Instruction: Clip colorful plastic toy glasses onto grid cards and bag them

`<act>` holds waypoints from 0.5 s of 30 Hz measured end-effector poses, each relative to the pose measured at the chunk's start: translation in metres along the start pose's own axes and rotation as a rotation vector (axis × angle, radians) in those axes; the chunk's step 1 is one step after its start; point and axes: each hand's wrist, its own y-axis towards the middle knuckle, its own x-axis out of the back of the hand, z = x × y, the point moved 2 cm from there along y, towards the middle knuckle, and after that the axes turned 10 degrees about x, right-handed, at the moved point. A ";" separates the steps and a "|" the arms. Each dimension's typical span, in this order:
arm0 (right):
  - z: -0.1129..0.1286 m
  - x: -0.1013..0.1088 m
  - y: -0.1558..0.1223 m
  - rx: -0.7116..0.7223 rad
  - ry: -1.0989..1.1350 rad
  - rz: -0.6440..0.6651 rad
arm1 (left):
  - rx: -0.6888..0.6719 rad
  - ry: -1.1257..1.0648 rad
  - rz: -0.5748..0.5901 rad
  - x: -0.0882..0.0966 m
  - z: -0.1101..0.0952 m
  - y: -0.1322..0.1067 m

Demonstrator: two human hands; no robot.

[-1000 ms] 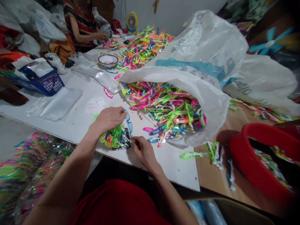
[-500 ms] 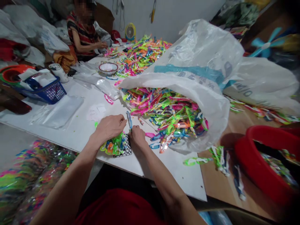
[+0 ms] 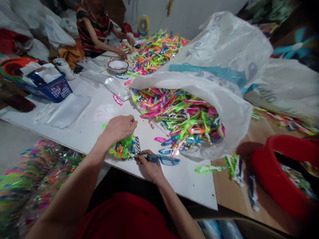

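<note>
My right hand (image 3: 151, 167) is closed on a blue see-through plastic toy shaped like glasses (image 3: 167, 159), which points right, low over the white table. Its fingertips are at the right edge of a black grid rack (image 3: 137, 146) with round holes. Several green, orange and blue plastic toys (image 3: 122, 148) are bunched on the rack's left part. My left hand (image 3: 121, 127) hovers just above and behind them, fingers curled together; whatever is inside them is hidden. Behind my right hand, a big white plastic sack (image 3: 234, 113) lies open, full of similar coloured toys (image 3: 184, 116).
A blue basket (image 3: 58, 91) and clear plastic bags (image 3: 71, 111) are on the left. A bowl (image 3: 118, 66) stands farther back, near another person (image 3: 96, 31) handling a toy heap (image 3: 159, 49). At the right is a red tub (image 3: 267, 172); packed bags (image 3: 42, 179) lie below the table's left edge.
My right hand has moved down toward me, and the blue toy has swung from upright between my hands to pointing right. My left hand has lifted slightly. The other person's hands have spread apart.
</note>
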 end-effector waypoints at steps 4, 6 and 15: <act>0.011 -0.006 0.004 0.142 -0.438 0.063 | 0.004 0.015 0.012 0.001 -0.001 -0.002; 0.021 -0.010 0.007 0.140 -0.714 0.130 | -0.003 0.021 0.034 0.002 -0.002 -0.003; 0.043 0.006 0.027 0.247 -0.881 0.282 | 0.054 0.078 0.032 0.012 0.007 0.009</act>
